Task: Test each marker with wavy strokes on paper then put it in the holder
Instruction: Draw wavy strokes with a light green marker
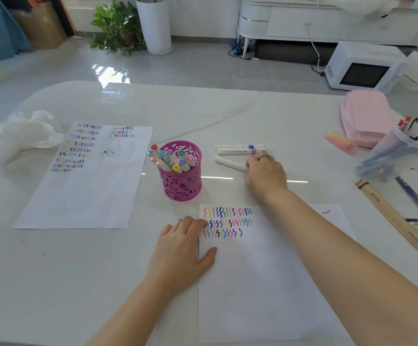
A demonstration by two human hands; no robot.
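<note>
A magenta cut-out holder (181, 183) stands mid-table with several capped markers in it. To its right lie three white markers: one with a blue band (239, 146), one with a pink band (240, 151), and a third (229, 163) nearest me. My right hand (265, 173) rests on the right end of that third marker, fingers curled around it. My left hand (183, 248) lies flat on the left edge of the white paper (265, 283), which carries three rows of coloured wavy strokes at its top.
A second sheet (85, 191) covered with stroke rows lies at the left, beside a crumpled white bag (25, 133). At the right are a pink pencil case (366, 118), a clear tub of pens (400, 148), an eraser (340, 141) and boxed pens (398, 221).
</note>
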